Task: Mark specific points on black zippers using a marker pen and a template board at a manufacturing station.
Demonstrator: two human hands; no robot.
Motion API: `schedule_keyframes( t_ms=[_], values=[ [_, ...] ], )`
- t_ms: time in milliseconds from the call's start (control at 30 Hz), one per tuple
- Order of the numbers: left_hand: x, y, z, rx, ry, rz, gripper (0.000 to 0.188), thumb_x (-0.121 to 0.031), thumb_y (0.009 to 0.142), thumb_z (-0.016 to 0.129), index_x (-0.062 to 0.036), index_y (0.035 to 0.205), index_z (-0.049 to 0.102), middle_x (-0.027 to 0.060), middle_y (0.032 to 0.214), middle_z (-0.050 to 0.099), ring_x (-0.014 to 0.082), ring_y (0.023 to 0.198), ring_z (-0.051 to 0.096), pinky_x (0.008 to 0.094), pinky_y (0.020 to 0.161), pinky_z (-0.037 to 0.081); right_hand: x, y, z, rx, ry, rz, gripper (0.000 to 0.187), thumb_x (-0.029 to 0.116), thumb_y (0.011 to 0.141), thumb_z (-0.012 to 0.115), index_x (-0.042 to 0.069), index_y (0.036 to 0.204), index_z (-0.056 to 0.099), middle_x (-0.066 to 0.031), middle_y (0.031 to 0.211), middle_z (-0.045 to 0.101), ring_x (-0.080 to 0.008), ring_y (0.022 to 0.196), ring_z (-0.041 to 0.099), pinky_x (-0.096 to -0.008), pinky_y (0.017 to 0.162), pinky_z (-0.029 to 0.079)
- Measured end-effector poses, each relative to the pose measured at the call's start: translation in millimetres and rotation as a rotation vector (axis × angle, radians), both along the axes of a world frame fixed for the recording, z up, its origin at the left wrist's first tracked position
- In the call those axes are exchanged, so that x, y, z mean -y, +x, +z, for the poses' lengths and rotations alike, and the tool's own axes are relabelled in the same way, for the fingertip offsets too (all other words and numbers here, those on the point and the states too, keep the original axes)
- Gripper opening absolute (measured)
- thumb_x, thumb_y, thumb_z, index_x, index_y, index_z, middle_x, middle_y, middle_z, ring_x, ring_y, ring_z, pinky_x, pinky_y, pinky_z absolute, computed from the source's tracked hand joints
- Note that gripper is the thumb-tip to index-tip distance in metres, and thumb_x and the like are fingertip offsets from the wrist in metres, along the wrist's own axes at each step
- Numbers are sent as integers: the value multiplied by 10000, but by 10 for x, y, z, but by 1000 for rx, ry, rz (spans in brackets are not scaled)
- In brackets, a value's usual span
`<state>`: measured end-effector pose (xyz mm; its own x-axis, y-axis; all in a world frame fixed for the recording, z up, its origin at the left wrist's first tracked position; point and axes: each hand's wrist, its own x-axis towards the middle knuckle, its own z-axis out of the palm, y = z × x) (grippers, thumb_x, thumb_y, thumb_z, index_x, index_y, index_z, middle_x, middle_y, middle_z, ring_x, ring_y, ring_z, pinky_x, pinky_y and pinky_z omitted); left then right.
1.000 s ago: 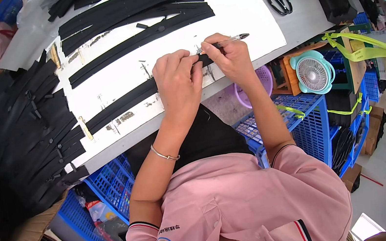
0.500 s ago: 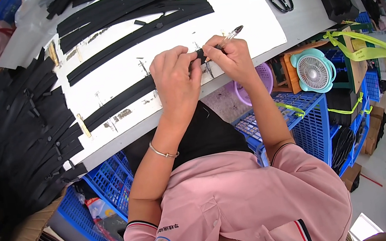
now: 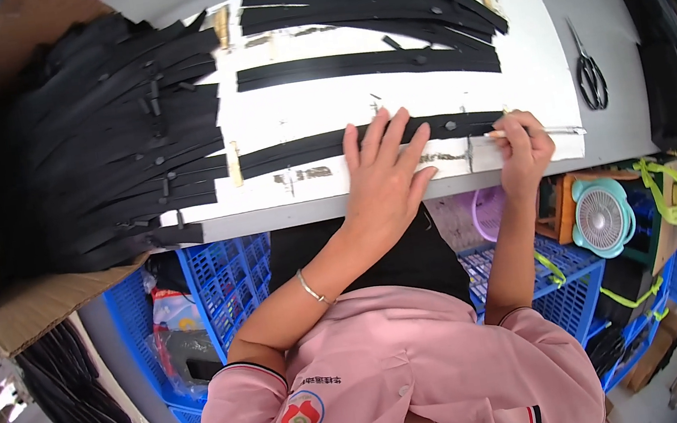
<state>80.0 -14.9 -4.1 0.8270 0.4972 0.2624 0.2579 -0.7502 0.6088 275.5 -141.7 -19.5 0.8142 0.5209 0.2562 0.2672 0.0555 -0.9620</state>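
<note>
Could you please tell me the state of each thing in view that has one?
Left hand: flat, spread over a black zipper strip
Right hand: closed around a pen
Black zipper strip: laid out lengthwise on the white board
Pen: held, tilted low
Scissors: lying flat, blades closed
Cardboard box: open, black strips spilling out
Turquoise fan: running or stopped, cannot tell

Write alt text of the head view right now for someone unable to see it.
A person's left hand lies spread across a black strip on a white board while the right hand holds a pen near the strip's right end. More strips lie beyond, a dark pile at left, scissors at right.
</note>
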Motion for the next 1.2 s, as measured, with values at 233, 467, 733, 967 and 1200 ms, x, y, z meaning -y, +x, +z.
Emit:
schedule_keyframes(
  t_ms=[233,467,733,967,1200],
  values=[
    [-705,599,-127,92,98,-33,512,-282,958,687,-23,1386,583,244,1512,467,411,1476,355,664,1203,158,-61,23,-32,-32,8,-16,141,106,990,639,-2,940,716,-58,813,694,-40,580,507,-179,506,374],
    [-873,-272,68,40,83,83,499,79,877,568,-111,1328,665,136,1488,553,359,1488,382,573,1261,148,-110,8,11,-46,-36,-35,161,125,1007,642,-4,949,720,-49,809,690,-29,587,497,-180,515,373],
    [-1569,-1686,-13,-249,449,506,516,44,834,580,-122,1315,663,87,1445,585,330,1445,430,572,1236,191,-105,-17,69,-65,-69,-25,118,97,996,659,1,970,722,-34,829,709,-23,618,519,-178,536,390],
    [-1719,-1631,-1,-122,442,566,171,-124,933,689,-119,1095,742,41,1294,692,284,1343,553,546,1216,231,-178,-72,58,-76,-37,-47,116,89,990,661,-2,988,733,-29,796,700,-25,608,516,-188,533,388],
    [-1109,-711,117,102,336,341,188,-98,974,660,-123,1138,748,58,1297,701,246,1307,604,502,1223,279,-167,-98,212,-103,32,-14,182,137,1031,643,13,1141,718,-11,728,652,-26,548,476,-197,496,383]
  ],
)
